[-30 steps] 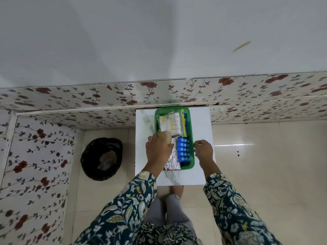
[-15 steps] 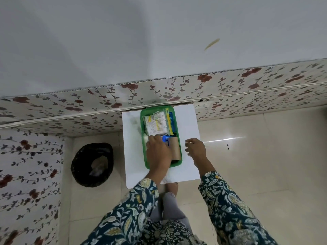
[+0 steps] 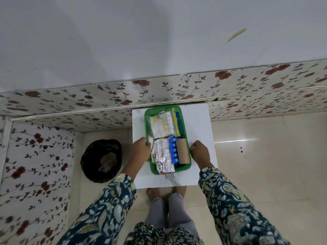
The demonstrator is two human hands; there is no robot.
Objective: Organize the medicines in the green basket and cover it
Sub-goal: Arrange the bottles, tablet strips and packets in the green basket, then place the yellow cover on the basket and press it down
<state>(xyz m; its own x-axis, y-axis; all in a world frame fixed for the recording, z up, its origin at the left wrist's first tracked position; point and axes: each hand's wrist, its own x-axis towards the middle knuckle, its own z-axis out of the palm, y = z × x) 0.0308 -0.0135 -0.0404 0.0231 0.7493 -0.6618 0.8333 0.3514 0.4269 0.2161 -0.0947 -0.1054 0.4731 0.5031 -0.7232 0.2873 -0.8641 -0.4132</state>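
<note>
So the sorting looks pretty much done, covering not started, and I can't spot any lid or cover anywhere. Nearest the person, the left hand point(image 3: 141, 150) sits curled on the left rim of the green basket point(image 3: 183, 129), seemingly pinching something small and white, can't tell what. The right hand point(image 3: 200, 153) is clenched loosely, touching the right rim. Between them inside: foil strips point(image 3: 162, 156), a blue blister pack point(image 3: 173, 151), a brown roll point(image 3: 183, 151). Further back, a clear packet point(image 3: 161, 126). The basket's on the white counter point(image 3: 198, 124), by the wall.
</note>
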